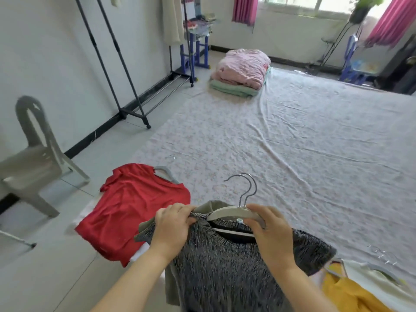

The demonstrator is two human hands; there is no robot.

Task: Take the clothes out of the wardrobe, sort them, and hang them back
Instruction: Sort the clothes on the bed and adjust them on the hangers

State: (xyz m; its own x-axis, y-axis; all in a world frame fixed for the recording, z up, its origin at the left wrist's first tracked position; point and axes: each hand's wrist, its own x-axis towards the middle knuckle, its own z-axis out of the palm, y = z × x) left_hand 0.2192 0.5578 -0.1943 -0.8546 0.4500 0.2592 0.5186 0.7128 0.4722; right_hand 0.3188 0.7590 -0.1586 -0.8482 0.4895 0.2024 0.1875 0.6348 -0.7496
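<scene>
Gripping, left hand (173,226): fingers curled, pinching the neckline edge of the grey marled top (225,266) at 1 shoulder; low centre of the frame.
right hand (270,235): fingers curled over 1 arm of the hangers (229,212), clasping them from above; just right of the left hand.
hangers: pale bodies stacked together, 2 metal hooks side by side, curving up toward the frame centre.
grey marled top: neck opening sits around the hangers; body runs down between both forearms to the bottom edge of the frame.
olive garment (211,204): under the grey top, collar showing between the 2 hands, 1 edge visible by the left wrist.
red shirt (135,210): lying flat, lower left, just beside the left hand; on a grey hanger (165,171), hook pointing up-frame.
yellow garment (346,293): lower right corner, crumpled.
white garment (369,278): touching the yellow one, lower right.
sheet (292,143): pale floral, spread on the floor, filling centre and right.
folded bedding (243,68): pink stacked on green, upper centre, far edge of the sheet.
garment rack (126,64): dark metal, on castors, upper left by the wall.
chair (33,158): grey plastic, left edge.
curtains (245,7): pink, along the top.
</scene>
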